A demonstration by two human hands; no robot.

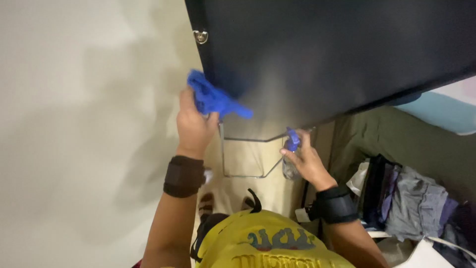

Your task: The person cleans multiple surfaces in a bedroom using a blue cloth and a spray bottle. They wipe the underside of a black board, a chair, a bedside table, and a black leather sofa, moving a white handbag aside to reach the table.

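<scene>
Here, left hand (194, 125) presses blue cloth (214, 99) against black panel (337, 54); right hand (307, 161) grips spray bottle (291, 156).

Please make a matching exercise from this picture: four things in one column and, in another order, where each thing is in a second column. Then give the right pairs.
Things:
1. blue cloth
2. spray bottle
3. metal latch
4. pile of clothes

Places:
A. on the upper left edge of the dark door
B. in the left hand, pressed against the door
C. low on the right side, beside the person
D. in the right hand, below the door's lower edge

Pairs: 1-B, 2-D, 3-A, 4-C
</scene>
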